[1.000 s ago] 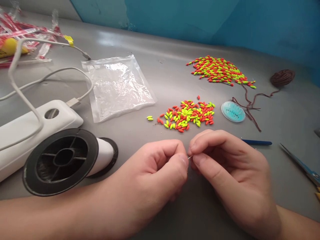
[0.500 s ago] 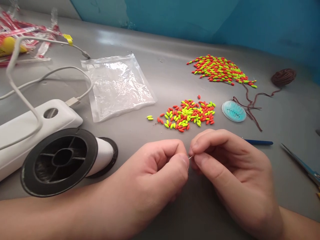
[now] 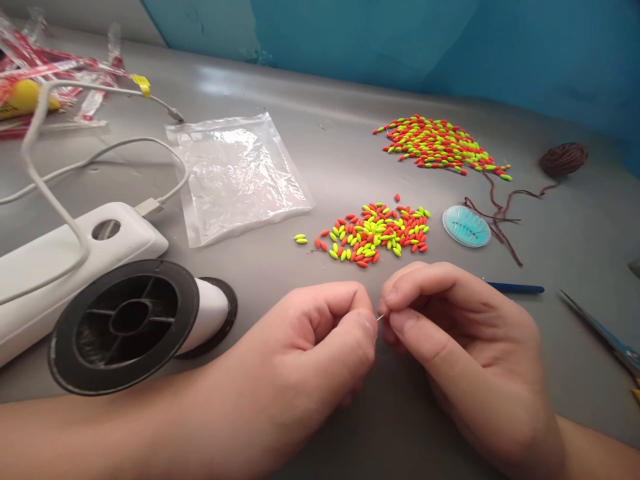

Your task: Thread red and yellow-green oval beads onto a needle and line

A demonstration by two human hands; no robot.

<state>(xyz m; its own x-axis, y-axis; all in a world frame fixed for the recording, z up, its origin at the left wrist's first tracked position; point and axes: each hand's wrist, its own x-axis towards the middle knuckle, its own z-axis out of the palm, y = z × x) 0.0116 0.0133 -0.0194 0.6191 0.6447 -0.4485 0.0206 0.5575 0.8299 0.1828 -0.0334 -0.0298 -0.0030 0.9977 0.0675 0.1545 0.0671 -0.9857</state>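
My left hand (image 3: 315,353) is closed, thumb pressed against the curled forefinger, pinching a thin pale needle (image 3: 381,318). Only a short bit of it shows between the fingertips. Opposite, the thumb and forefinger of my right hand (image 3: 475,360) pinch at the needle's other end; whether they also hold a thread is too small to tell. Just beyond my fingers lies a loose pile of red and yellow-green oval beads (image 3: 377,230). A round turquoise needle case (image 3: 467,227) sits past my right hand.
Strung beads (image 3: 435,143) lie farther back, near a brown yarn ball (image 3: 564,159). At right are a blue-handled tool (image 3: 517,288) and scissors (image 3: 600,327). Leftward are a thread spool (image 3: 203,313), a white power strip (image 3: 75,267), a clear bag (image 3: 245,180) and plastic wrappers (image 3: 60,67).
The view has shifted slightly, so the things on the table appear a little displaced. Both hands keep almost the same pinch, with the needle still between them.
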